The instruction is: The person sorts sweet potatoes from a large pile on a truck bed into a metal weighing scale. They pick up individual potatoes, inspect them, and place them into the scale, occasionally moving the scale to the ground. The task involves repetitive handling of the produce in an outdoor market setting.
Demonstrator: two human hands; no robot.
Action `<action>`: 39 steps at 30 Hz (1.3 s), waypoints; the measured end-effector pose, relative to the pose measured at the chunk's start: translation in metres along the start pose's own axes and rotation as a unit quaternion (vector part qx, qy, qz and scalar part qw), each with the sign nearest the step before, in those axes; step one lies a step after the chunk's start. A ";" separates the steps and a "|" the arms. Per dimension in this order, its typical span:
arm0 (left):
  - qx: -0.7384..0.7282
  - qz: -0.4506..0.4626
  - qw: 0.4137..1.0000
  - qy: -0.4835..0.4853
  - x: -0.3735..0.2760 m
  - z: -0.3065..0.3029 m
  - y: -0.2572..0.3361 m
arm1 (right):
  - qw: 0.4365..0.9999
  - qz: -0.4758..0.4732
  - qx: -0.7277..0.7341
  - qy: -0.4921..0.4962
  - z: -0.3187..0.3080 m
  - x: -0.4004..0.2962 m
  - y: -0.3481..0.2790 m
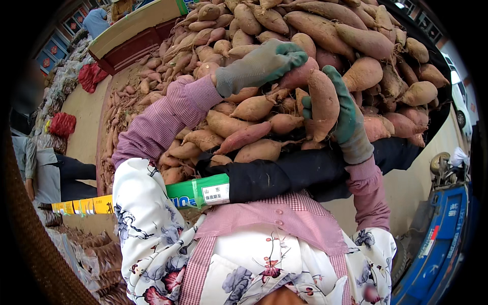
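A large heap of sweet potatoes (259, 103) lies before me, reaching up to the far edge of the view. My left hand (272, 61), in a grey knit glove with green coating, curls over the end of a reddish sweet potato (299, 74). Just to its right, my right hand (339, 106), gloved alike, grips a long brownish sweet potato (323, 106) held nearly upright. The two roots are close together, and the right one partly covers the left one. Several small roots hang off the heap around both hands.
A rolled black cloth (289, 173) and a green carton strip (179, 192) edge the heap near my body. Smaller sweet potatoes (148, 84) spread leftward beside a dark red board (129, 47). Another person (57, 171) stands at left, near red sacks (63, 125). At right is a blue vehicle (438, 244).
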State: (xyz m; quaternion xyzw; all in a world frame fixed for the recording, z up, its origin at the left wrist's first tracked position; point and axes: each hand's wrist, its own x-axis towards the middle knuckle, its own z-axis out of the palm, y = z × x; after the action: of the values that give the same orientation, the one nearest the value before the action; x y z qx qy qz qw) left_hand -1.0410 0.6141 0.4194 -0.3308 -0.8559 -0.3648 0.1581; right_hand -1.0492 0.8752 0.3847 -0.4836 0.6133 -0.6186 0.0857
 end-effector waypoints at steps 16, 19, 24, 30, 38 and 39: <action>0.150 -0.068 0.986 -0.003 -0.014 0.000 0.038 | 0.990 -0.137 -0.035 -0.003 -0.027 0.054 0.021; 0.443 0.125 0.886 -0.062 -0.022 -0.007 0.022 | 0.992 -0.106 0.057 -0.048 -0.026 0.048 0.013; 0.577 0.000 0.804 -0.143 -0.085 -0.042 -0.036 | 0.926 0.008 0.374 -0.052 -0.056 0.040 0.019; 0.405 -0.012 0.910 -0.084 -0.053 -0.009 0.004 | 0.966 -0.057 0.186 0.173 -0.150 0.001 0.075; 0.327 0.299 0.887 -0.133 -0.001 0.121 0.030 | 0.927 -0.055 0.259 0.266 -0.151 -0.030 0.072; 0.308 0.236 0.903 -0.183 0.004 0.123 0.029 | 0.925 -0.056 0.263 0.267 -0.152 -0.031 0.071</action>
State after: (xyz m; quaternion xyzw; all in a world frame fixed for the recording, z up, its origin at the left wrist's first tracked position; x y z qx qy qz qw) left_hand -1.0270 0.7202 0.3527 -0.5192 -0.8361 0.0321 0.1739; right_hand -1.1746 0.9830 0.3433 -0.2940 0.4005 -0.8678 0.0078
